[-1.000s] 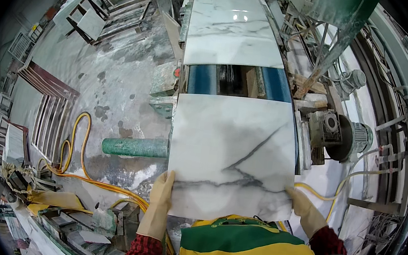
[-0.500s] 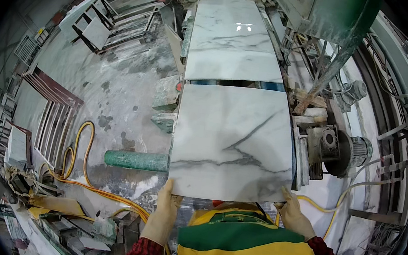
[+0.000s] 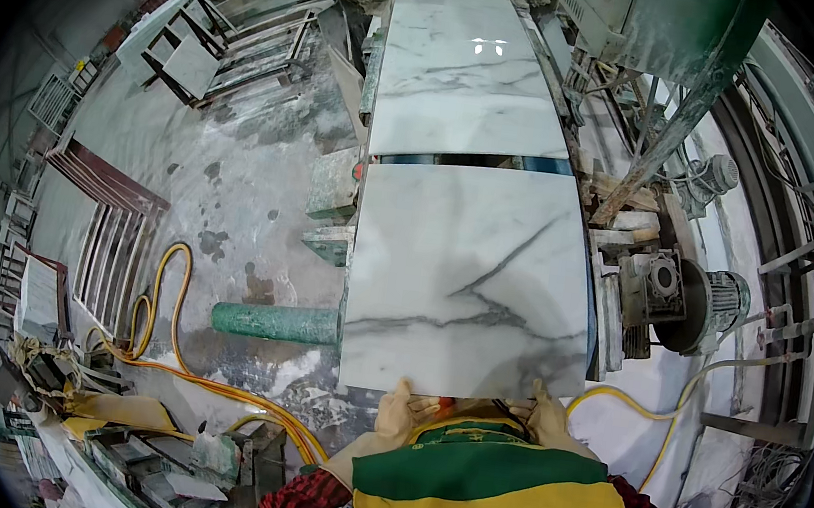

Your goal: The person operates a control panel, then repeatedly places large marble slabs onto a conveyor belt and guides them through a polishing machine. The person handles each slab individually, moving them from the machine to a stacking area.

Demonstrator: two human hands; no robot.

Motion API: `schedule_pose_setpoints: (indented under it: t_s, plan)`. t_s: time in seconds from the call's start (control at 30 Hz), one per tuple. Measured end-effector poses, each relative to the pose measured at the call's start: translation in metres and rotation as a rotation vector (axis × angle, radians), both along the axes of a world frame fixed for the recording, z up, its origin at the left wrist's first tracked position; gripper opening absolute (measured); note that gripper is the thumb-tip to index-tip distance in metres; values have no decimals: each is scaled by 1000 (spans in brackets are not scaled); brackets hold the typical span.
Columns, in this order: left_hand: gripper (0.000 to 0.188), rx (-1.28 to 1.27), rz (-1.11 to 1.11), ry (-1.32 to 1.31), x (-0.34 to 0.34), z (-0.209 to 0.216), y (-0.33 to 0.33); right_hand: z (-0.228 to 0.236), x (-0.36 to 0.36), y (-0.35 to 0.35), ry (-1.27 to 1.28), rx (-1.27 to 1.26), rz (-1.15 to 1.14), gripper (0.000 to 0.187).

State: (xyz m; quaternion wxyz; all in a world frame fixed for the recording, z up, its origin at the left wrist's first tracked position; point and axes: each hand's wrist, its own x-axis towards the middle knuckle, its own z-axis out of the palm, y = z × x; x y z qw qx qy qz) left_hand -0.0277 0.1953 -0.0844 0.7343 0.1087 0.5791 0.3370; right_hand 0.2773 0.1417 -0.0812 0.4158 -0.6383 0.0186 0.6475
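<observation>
A white marble slab (image 3: 456, 260) with grey veins lies flat on the conveyor line in front of me. At its near edge, left of the middle, my left hand (image 3: 399, 416) in a pale glove has its thumb at the edge and its fingers curled at the underside. My right hand (image 3: 543, 415), also gloved, holds the same edge nearer the right corner, thumb on top and most fingers hidden below. Beyond a narrow gap showing blue rollers (image 3: 518, 163), a second veined slab (image 3: 466, 90) lies on the line.
Right of the line stand a motor with a disc (image 3: 713, 299) and a green machine (image 3: 673, 33). A green roller (image 3: 274, 321) sticks out on the left. Yellow hoses (image 3: 211, 384) cross the floor. Metal racks (image 3: 116, 251) stand at left, and stone offcuts (image 3: 172, 468) lie lower left.
Both hands have moved inward from the slab's near corners along its front edge, the left one farther. The slab has hardly shifted relative to the line.
</observation>
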Motion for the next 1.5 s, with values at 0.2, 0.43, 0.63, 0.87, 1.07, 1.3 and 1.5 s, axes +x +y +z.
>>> schedule_pose_setpoints:
  t_s: [0.2,0.43,0.63,0.87,1.07,1.3,1.5]
  plan:
    - [79,1,-45,5,5,6,22,-1,2,22,39,1,-109,72]
    - [85,12,-68,-32,5,-3,33,1,7,38,53,24,-109,74]
    - [66,-23,-16,-174,4,-13,43,-4,11,45,21,41,-96,76]
    - [70,-2,-17,-103,12,0,53,-19,20,56,47,28,-102,69]
    - [79,-33,-51,-22,17,14,62,-17,22,63,56,3,-119,63]
    - [74,-37,-21,-67,16,-6,64,-11,23,70,76,-17,-154,61]
    - [72,-48,-8,-38,20,-8,70,-2,36,76,118,-22,-103,66]
